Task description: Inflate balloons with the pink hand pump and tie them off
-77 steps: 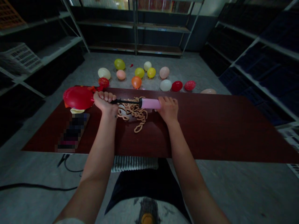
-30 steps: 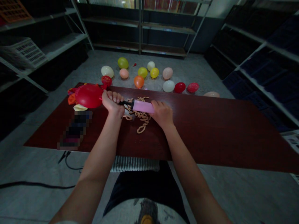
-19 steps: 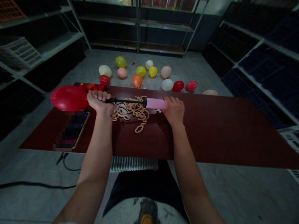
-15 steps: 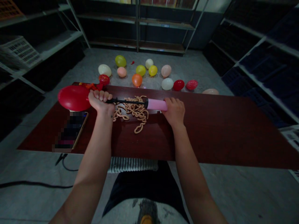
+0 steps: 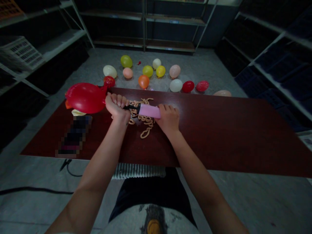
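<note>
My left hand [image 5: 117,105] is closed in a fist round the black front end of a pump, where the neck of a part-filled red balloon [image 5: 85,97] sits. The balloon sticks out to the left above the table. My right hand [image 5: 168,118] is wrapped round the back end of the pink pump barrel [image 5: 149,111]. The barrel is pushed close to my left hand, so little of the black rod shows. Under the pump lies a heap of tan rubber bands [image 5: 145,123] on the dark red table [image 5: 219,130].
A phone [image 5: 73,136] lies on the table's left part, with flat balloons [image 5: 78,112] beside it. Several filled balloons [image 5: 156,73] lie on the floor beyond the table. Metal shelves [image 5: 146,29] stand along the back and both sides. A cable [image 5: 36,190] runs across the floor.
My hands have come together: the pink barrel slid left over the black rod toward my left hand. The red balloon shifted slightly to the right.
</note>
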Demonstrator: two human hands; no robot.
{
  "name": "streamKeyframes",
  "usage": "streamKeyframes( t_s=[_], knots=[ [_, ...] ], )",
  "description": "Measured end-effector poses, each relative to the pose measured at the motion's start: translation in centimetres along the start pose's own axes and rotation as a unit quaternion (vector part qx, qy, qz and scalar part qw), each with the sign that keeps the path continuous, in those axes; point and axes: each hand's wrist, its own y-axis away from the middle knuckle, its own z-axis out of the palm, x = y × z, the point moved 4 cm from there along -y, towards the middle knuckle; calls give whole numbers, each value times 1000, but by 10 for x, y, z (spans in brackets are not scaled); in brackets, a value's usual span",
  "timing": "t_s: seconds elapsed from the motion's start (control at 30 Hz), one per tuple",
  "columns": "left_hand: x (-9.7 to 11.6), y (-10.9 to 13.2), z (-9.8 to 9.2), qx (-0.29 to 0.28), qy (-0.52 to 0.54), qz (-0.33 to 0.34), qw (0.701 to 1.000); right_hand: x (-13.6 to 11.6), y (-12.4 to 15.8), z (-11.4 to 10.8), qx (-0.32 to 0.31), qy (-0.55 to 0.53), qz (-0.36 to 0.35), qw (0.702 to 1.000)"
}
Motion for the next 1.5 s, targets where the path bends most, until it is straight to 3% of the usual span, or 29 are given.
streamKeyframes(
  t_s=[0.2,0.47,0.63,1.03,1.27,1.5],
  knots=[
    [-8,-2,-2,-15,0,-8,1000,-6,-2,7,20,-16,-24,999],
    [11,2,6,-13,6,9,1000,2,-9,5,45,5,-36,998],
    [23,-6,0,16,13,26,999,17,-10,-2,58,36,-10,998],
    [43,-17,-10,23,32,52,998,62,-6,-13,96,44,76,991],
    [40,-12,-10,50,-12,62,997,57,-7,-5,74,9,110,991],
    [30,-6,-4,29,9,47,998,35,-3,-8,28,23,66,997]
  ],
)
